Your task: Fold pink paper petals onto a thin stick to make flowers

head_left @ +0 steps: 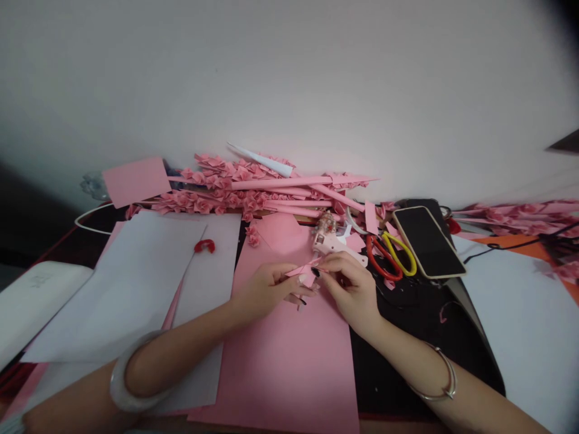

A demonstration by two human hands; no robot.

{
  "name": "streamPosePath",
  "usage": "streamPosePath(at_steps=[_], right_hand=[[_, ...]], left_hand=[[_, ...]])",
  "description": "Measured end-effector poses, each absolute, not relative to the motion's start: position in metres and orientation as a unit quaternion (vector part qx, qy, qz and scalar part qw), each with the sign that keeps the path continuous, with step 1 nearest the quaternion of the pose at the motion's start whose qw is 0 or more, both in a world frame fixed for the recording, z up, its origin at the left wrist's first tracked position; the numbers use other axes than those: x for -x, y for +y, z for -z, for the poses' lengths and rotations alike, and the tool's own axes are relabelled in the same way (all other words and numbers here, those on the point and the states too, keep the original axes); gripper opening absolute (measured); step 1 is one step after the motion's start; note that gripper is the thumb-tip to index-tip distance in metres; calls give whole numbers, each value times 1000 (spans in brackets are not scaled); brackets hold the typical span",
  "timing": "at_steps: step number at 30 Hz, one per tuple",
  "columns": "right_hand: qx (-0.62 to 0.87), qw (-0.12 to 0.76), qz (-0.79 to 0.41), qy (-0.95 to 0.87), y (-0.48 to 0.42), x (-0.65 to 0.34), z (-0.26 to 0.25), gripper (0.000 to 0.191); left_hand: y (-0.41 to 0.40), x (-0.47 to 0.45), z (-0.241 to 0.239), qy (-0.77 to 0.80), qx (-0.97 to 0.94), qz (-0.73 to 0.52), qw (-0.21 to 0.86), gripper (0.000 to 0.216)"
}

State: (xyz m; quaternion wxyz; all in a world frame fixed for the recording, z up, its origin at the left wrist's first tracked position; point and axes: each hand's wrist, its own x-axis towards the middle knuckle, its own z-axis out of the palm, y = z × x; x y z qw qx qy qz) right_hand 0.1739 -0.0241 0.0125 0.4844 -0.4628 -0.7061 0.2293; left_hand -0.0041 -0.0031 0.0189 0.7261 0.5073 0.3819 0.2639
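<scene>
My left hand (266, 289) and my right hand (353, 286) meet over a large pink paper sheet (289, 355). Both pinch a small folded pink paper piece (306, 272) between their fingertips, the left from the left side, the right from the right. A pale bangle sits on my left forearm and a thin metal one on my right. Just beyond the hands lies a pink and white glue gun (329, 240).
White paper sheets (136, 271) lie at left with a small red scrap (204, 245). A heap of pink paper flowers and rolled pink sticks (253, 190) runs along the wall. Red and yellow scissors (391, 256) and a phone (427, 241) lie at right.
</scene>
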Motion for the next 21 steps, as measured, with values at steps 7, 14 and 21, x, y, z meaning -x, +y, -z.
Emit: streamPosePath(at_steps=[7,14,21], right_hand=[[423,477,-150,-756,-24,-177,-12,25],[372,423,-40,-825,-23,-181,-12,39],[348,389,-35,-853,-20,-182,-12,42]], left_hand=[[-3,5,-16,387,-476,-277,740,24],[-1,5,-18,391,-453,-296,745,29],[0,7,-16,390,-438,-306,750,31]])
